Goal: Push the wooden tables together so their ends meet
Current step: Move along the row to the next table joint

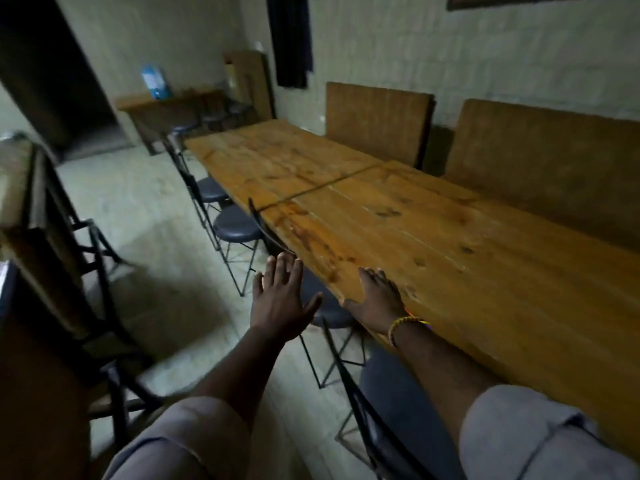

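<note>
Two long wooden tables stand end to end along the right side. The near table (450, 258) and the far table (277, 157) touch at a thin dark seam (332, 185) running across the top. My right hand (377, 299) lies flat, fingers spread, on the near table's left edge; a braided band is on its wrist. My left hand (280, 299) hovers open in the air left of that edge, above a chair, holding nothing.
Black wire-frame chairs with round dark seats (235, 226) line the tables' left side, one chair back (349, 382) right below my arms. Wooden benches (377, 123) back against the right wall. More wooden furniture (38, 237) stands at the left, across a pale floor aisle (145, 216).
</note>
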